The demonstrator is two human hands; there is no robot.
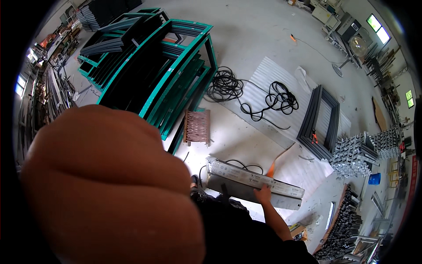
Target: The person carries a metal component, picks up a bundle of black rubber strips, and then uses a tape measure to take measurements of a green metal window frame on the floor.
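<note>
My left hand (110, 185) is very close to the view and fills its lower left. Its fingers look curled and pressed together, and whatever they hold is hidden. In front of my body, slightly tilted, lies a long grey profile (246, 190) with a pale printed strip along its upper side. My right hand (263, 194) is closed on the near edge of this profile, right of its middle. Behind the profile, an orange strap-like piece (271, 170) shows, along with part of a black cable.
Green-edged dark frames (176, 66) stand stacked at the left, beside a brown slatted block (197, 126). Coiled black cable (225, 86) lies on the floor and white sheeting. To the right are grey frames (314, 121), stacked metal pieces (351, 154) and a blue bucket (374, 179).
</note>
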